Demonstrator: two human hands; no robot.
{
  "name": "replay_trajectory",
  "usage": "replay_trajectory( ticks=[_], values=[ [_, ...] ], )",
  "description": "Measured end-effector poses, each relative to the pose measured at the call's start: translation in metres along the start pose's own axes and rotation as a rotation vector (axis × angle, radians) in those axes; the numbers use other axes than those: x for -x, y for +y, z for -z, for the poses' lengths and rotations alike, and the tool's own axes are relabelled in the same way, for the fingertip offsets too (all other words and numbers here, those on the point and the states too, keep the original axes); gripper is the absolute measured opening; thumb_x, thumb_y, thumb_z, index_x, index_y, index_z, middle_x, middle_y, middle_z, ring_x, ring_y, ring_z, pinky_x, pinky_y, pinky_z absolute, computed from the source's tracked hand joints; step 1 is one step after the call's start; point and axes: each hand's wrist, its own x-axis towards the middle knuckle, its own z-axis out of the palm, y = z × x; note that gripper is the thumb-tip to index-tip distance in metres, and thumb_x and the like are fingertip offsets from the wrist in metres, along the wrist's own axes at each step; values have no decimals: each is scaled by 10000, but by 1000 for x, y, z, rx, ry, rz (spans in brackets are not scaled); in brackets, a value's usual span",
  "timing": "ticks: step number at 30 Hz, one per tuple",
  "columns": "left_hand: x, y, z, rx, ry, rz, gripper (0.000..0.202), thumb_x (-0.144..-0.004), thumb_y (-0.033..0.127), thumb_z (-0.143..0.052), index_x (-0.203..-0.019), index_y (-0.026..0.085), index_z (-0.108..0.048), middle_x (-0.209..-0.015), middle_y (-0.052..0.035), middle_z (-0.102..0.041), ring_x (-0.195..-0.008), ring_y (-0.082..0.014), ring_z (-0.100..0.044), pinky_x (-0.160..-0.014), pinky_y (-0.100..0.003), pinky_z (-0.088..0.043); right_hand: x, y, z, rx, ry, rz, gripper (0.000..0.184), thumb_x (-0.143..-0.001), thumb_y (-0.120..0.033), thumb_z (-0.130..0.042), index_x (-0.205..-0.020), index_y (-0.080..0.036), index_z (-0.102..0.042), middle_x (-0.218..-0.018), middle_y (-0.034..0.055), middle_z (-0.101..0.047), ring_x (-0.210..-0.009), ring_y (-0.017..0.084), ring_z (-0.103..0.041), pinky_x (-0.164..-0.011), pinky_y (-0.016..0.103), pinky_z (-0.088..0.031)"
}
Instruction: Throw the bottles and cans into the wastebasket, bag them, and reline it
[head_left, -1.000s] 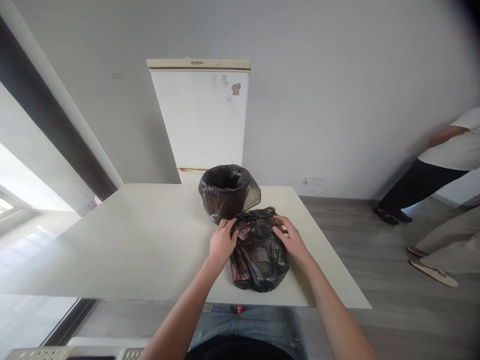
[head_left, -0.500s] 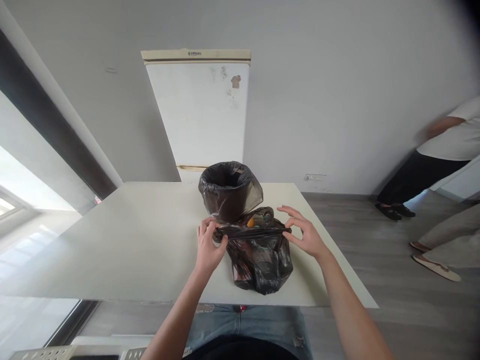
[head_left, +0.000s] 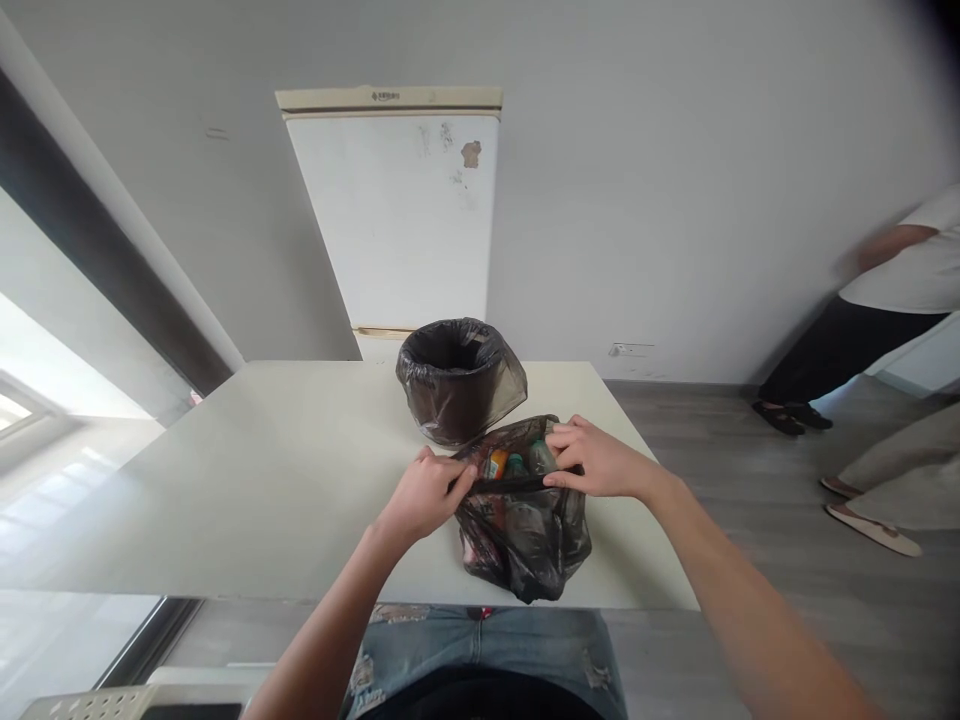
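A thin black garbage bag [head_left: 532, 545] lies on the white table in front of me, its mouth partly open. Inside it show an orange-labelled bottle [head_left: 496, 464] and a clear bottle [head_left: 541, 457]; other contents are blurred by the plastic. My left hand [head_left: 429, 490] pinches the left end of the bag's rim. At the right end, my right hand [head_left: 589, 458] has its fingers curled over the rim. Just behind the bag stands a trash can [head_left: 454, 400] lined with another black bag, whose edge folds over the outside.
The white table [head_left: 285, 480] extends left. Beyond it a white refrigerator [head_left: 405, 210] stands against the grey wall. At right, one person [head_left: 885, 320] stands by the wall, and another person's legs [head_left: 892, 480] show nearer. A perforated plastic piece [head_left: 86, 705] is at bottom left.
Both hands have moved inward along the bag's rim and closed on it. The bag's mouth is wider, so the bottles inside show more clearly. The lined can has stayed in place.
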Motion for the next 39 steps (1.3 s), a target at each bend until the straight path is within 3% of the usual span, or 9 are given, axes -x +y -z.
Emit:
replay_trajectory(
  ticks=[4,9,11,14,16,19,24,29,39],
  values=[
    [-10,-10,8,-331,2,43,415,-1030,347,-490,-669,223,-656,-757,-71,-670,-806,-253,-630,-863,-417,-438,10,-6,16,-75,-48,102,442,-964,-498,-685,-595,-254,-704,-1081,52,-758,-1056,277,-616,-1000,468,-366],
    [-10,-19,10,-471,250,263,166,-984,286,-538,-1029,197,-671,-1076,-143,-648,-1036,-340,-592,-855,-458,-481,19,-20,5,-109,-87,97,363,-970,-506,-682,-695,-273,-729,-762,42,-732,-968,275,-628,-940,443,-386],
    [-6,-12,11,-447,388,269,290,-992,283,-535,-1250,184,-622,-1275,-188,-587,-1166,-376,-554,-924,-511,-485,22,-27,0,-71,-72,89,336,-956,-534,-693,-754,-267,-726,-755,47,-709,-922,270,-615,-921,436,-395],
    [-2,11,12,-373,542,150,438,-1001,286,-550,-1427,187,-532,-1392,-209,-514,-1278,-392,-507,-1045,-563,-445,20,-37,2,-72,53,-40,310,-949,-538,-696,-1110,-274,-721,-849,59,-712,-917,278,-594,-841,407,-436],
    [-4,29,11,-250,469,-33,390,-1007,249,-533,-1392,195,-562,-1348,-182,-554,-1260,-341,-545,-1079,-500,-454,11,-45,5,-88,145,-87,363,-997,-488,-636,-1287,-270,-656,-916,67,-715,-938,280,-596,-823,397,-455],
    [-17,46,3,-65,192,-212,285,-1008,170,-464,-1197,218,-672,-1245,-132,-652,-1145,-255,-637,-1019,-365,-503,-13,-53,3,-34,230,-77,234,-1063,-363,-507,-1099,-258,-713,-1006,83,-703,-958,262,-620,-864,396,-464],
    [-48,43,-25,-236,-219,140,271,-956,168,-505,-878,185,-764,-879,-143,-744,-817,-272,-734,-766,-343,-543,-46,-44,-22,51,64,-179,243,-944,-97,-523,-912,-247,-711,-864,51,-725,-727,215,-644,-641,325,-408],
    [-68,38,-49,-365,-280,310,266,-921,234,-618,-1020,57,-791,-1003,-288,-745,-960,-393,-758,-800,-424,-575,-57,-22,-41,303,-62,-333,201,-807,-42,-666,-828,-216,-764,-809,116,-746,-744,265,-709,-701,336,-450],
    [-87,30,-67,-477,-368,461,353,-858,282,-729,-1127,59,-775,-1108,-280,-747,-1100,-395,-722,-875,-433,-560,-71,-21,-45,437,-147,-374,155,-836,-140,-668,-939,-140,-783,-1006,191,-768,-1054,319,-717,-923,368,-509]
  ],
)
